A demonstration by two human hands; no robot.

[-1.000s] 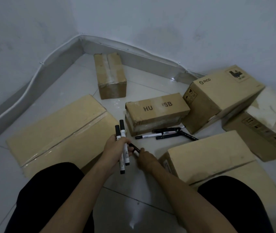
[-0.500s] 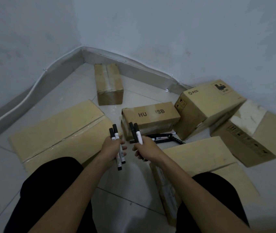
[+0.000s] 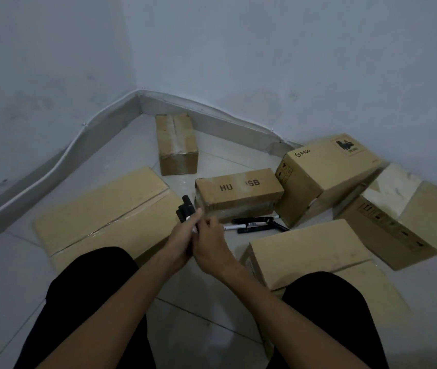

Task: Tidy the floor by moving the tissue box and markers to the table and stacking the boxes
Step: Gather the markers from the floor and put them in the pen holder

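Floor corner, head view: left hand [image 3: 181,242] grips a bundle of markers [image 3: 185,207], its fingers wrapped round the barrels, black caps sticking up past the knuckles; right hand [image 3: 212,243] lies pressed against the left, its fingers [image 3: 208,222] curled toward the same bundle; whether they clasp the barrels or only touch them cannot be told.

Loose markers [image 3: 254,224] lie on the tiled floor [image 3: 121,166] just beyond the hands, tight against the front of the HU box [image 3: 238,193]; some black, one with a white barrel.

PICO box [image 3: 326,171] sits tilted, touching the HU box on its right; small taped box [image 3: 176,145] stands apart, nearer the wall [image 3: 265,62]; large flat box [image 3: 105,211] lies left of the hands; near box [image 3: 310,251] lies by the right knee; far right box [image 3: 396,222] rests beside the PICO box.

Dark-clad legs [image 3: 87,302] fill the lower frame.
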